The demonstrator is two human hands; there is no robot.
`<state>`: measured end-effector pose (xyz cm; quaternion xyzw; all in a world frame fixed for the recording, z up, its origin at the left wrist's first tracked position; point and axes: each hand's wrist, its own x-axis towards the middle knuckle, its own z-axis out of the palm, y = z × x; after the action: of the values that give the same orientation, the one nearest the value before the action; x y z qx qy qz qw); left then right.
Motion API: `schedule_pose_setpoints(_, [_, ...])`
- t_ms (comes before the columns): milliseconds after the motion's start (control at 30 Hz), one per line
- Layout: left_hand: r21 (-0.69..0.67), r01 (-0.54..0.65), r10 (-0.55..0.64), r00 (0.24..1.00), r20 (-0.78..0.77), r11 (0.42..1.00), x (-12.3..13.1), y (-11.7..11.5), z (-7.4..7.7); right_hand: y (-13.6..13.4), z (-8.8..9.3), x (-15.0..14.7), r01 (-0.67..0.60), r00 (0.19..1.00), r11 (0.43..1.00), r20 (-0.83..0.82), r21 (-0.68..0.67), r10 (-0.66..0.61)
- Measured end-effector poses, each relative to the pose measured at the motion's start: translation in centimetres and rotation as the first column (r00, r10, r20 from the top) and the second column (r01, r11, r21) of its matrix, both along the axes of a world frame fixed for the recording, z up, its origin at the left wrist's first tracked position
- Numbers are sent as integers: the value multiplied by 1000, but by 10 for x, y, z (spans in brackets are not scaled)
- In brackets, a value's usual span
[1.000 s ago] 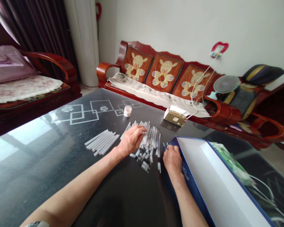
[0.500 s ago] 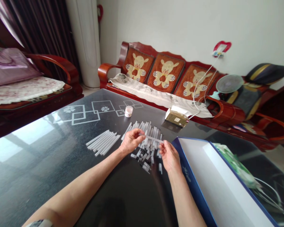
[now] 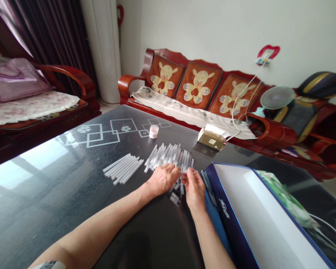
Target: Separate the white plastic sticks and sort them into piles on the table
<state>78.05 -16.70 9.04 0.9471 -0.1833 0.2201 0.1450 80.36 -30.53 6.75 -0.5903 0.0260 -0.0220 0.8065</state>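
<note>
My left hand [image 3: 164,178] is closed, knuckles up, over the near side of a pile of translucent white pen barrels [image 3: 168,152]. Just to its right, my right hand [image 3: 193,185] pinches with thumb and fingers. A short pale length of a pen barrel [image 3: 184,170] shows between the two hands' fingertips; most of it is hidden. Loose small pen caps [image 3: 174,198], clear with dark bits, lie under and in front of the hands. Left of the pile, several pen barrels [image 3: 123,169] lie side by side in a row.
A long blue box [image 3: 232,216] with a white inside stands at the right, thin dark sticks [image 3: 209,186] along its near wall. Behind the pile are a small round tub [image 3: 154,131] and a tissue box [image 3: 212,139]. A green packet [image 3: 285,198] lies beyond the blue box.
My hands have come closer together and lower, over the caps. The barrel stretched in plain sight between them before; now only a short part shows.
</note>
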Motion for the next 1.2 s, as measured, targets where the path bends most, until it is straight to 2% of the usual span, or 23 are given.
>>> schedule_pose_setpoints(100, [-30, -7, 6, 999, -40, 1000, -3, -6, -2, 3, -2, -3, -24, 1000, 999, -10, 48, 24])
schedule_pose_setpoints(233, [-40, -54, 51, 996, -70, 998, -6, -13, -6, 6, -5, -6, 5, 999, 1000, 32, 24, -5])
schedule_pose_setpoints(333, [-67, -27, 21, 996, -89, 997, -7, -17, -10, 6, -5, -6, 13, 999, 999, 40, 36, -14])
schedule_pose_setpoints(500, [-283, -79, 9, 971, -239, 956, -9, -24, -2, 7, -1, -7, 32, 999, 996, -29, 87, -29])
schedule_pose_setpoints(600, [-430, -70, -66, 953, -294, 900, -9, -24, 9, 9, 1, -7, 36, 998, 991, -50, 132, -29])
schedule_pose_setpoints(700, [-599, -68, -205, 904, -376, 798, -7, -22, 16, 5, 4, -3, -1, 999, 988, -47, 154, 9])
schedule_pose_setpoints(800, [-713, -223, -374, 727, -576, 664, -4, -20, 14, -11, 10, 8, -1, 999, 977, -48, 215, 11])
schedule_pose_setpoints(867, [-709, -338, -410, 631, -658, 618, -3, -19, 9, -25, 11, 16, 92, 996, 960, -38, 265, -85])
schedule_pose_setpoints(900, [-702, -357, -396, 630, -668, 616, -3, -18, 8, -30, 11, 18, 117, 993, 963, -3, 244, -120])
schedule_pose_setpoints(933, [-700, -347, -365, 662, -654, 625, -2, -17, 6, -34, 10, 19, 130, 990, 974, 32, 188, -138])
schedule_pose_setpoints(1033, [-675, -260, -238, 799, -552, 690, 3, -7, 7, -33, 2, 12, 150, 975, 983, 179, -107, -129])
schedule_pose_setpoints(1133, [-540, -254, -40, 880, -474, 802, 10, 12, 16, -25, -3, -1, 156, 941, 903, 339, -401, -12])
schedule_pose_setpoints(1200, [-357, -321, 166, 900, -403, 877, 16, 30, 23, -21, -3, -6, 162, 915, 855, 400, -492, 57])
